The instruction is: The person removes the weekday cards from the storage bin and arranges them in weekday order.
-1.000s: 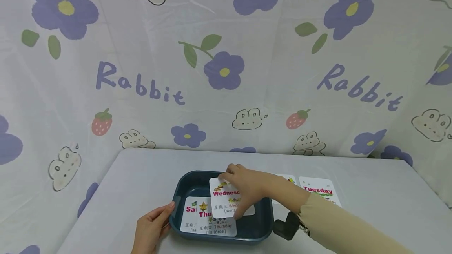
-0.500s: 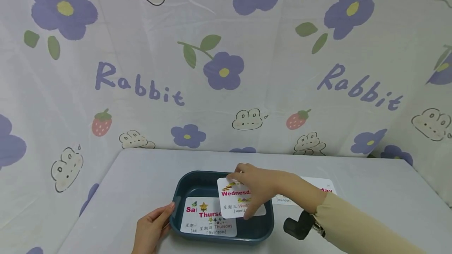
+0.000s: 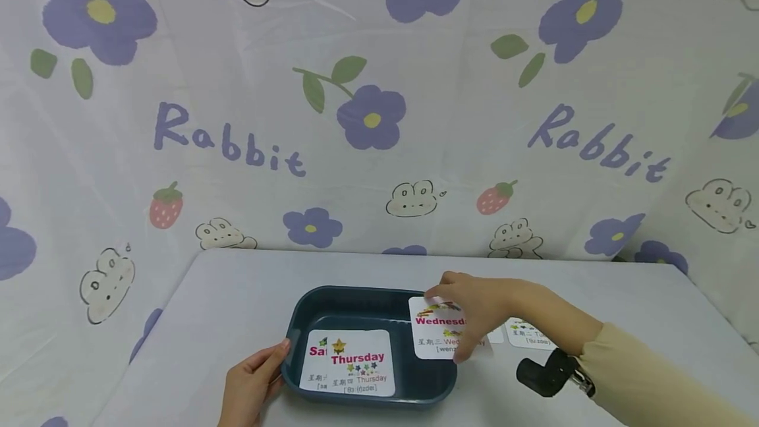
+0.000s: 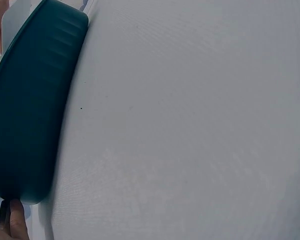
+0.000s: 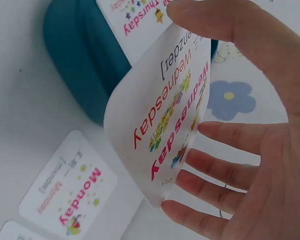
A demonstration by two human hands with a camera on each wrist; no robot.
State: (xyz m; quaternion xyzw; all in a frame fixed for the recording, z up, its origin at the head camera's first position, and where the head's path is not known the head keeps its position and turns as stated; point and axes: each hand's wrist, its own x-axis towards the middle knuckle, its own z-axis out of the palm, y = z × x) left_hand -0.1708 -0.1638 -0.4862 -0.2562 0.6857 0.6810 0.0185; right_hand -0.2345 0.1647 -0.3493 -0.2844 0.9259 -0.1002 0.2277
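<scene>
A dark teal plastic tray [image 3: 350,313] stands on the table, and my left hand [image 3: 253,379] grips its left end. My right hand [image 3: 489,305] holds the "Wednesday" word card [image 3: 435,321] by opposite edges, thumb on one and fingertips on the other. This card is above the tray's right rim, slightly bent in the right wrist view. Inside the tray lies a "Thursday" card [image 3: 363,375], partly covering another card [image 3: 314,369] whose visible letters read "Sa". Only the fingertips of my left hand show in the left wrist view, at the tray's end.
Right of the tray, a "Monday" card [image 5: 70,185] lies on the white table [image 3: 237,295]. A "Tuesday" card [image 3: 528,336] lies beside it, partly behind my right arm. A patterned cloth [image 3: 415,117] with flowers and rabbits hangs behind the table. A black wrist camera [image 3: 542,374] sits on my right wrist.
My right hand has carried the "Wednesday" card rightward, from over the tray's middle to its right rim, uncovering more of the "Thursday" card. My left hand stays on the tray.
</scene>
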